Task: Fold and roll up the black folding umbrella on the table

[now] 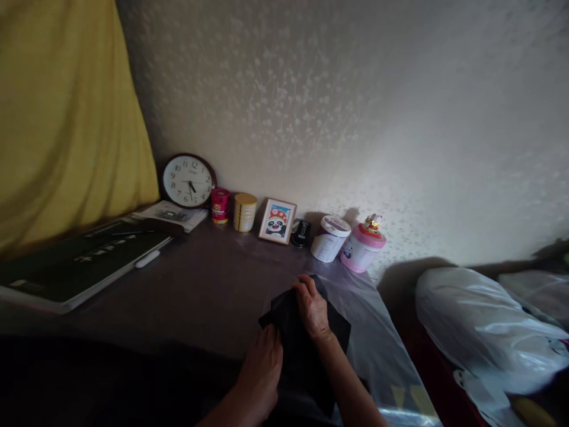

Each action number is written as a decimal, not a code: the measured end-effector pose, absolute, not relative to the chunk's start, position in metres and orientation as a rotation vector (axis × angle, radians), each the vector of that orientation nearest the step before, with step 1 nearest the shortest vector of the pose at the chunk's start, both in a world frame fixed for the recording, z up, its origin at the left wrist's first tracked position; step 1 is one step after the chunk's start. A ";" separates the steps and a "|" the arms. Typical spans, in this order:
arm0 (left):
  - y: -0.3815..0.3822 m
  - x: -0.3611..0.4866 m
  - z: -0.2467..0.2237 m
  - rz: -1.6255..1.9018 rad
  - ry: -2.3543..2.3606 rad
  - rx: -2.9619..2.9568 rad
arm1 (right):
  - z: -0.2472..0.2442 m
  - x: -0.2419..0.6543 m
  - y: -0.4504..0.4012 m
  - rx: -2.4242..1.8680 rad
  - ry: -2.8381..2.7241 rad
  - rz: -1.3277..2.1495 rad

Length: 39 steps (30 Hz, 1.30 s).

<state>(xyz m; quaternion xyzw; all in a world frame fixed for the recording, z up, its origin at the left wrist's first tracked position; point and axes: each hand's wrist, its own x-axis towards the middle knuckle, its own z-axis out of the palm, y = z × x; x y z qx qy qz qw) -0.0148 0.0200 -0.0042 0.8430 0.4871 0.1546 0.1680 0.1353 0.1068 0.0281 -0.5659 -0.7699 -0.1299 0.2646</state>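
A piece of black cloth (pixel 296 332) lies bunched over the near right part of the table, its corners sticking out to both sides. My left hand (pixel 264 362) is closed on its left edge, the fingertips partly hidden against the dark fabric. Higher and to the right, my right hand (pixel 312 309) has curled fingers gripping the far part of the cloth. The cloth's near end hangs between my forearms, where it fades into shadow. Its exact kind cannot be made out.
Along the wall stand a round clock (pixel 189 181), a red can (pixel 220 206), a yellow tin (pixel 245 212), a framed panda picture (pixel 278 220), a black object (pixel 301 233), a white tub (pixel 329 238) and a pink tub (pixel 362 248). A dark green book-like item (pixel 84 261) lies left; plastic bags (pixel 480 320) sit right.
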 end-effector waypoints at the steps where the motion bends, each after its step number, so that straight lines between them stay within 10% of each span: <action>1: 0.020 -0.014 -0.005 0.441 1.387 2.393 | 0.026 0.133 0.109 -1.560 -2.105 -0.356; 16: 0.021 -0.034 0.035 0.800 1.320 2.596 | 0.023 0.129 0.114 -1.601 -2.212 -0.305; 39: 0.026 -0.020 -0.016 0.334 1.512 2.716 | 0.028 0.154 0.114 -1.297 -2.387 -0.032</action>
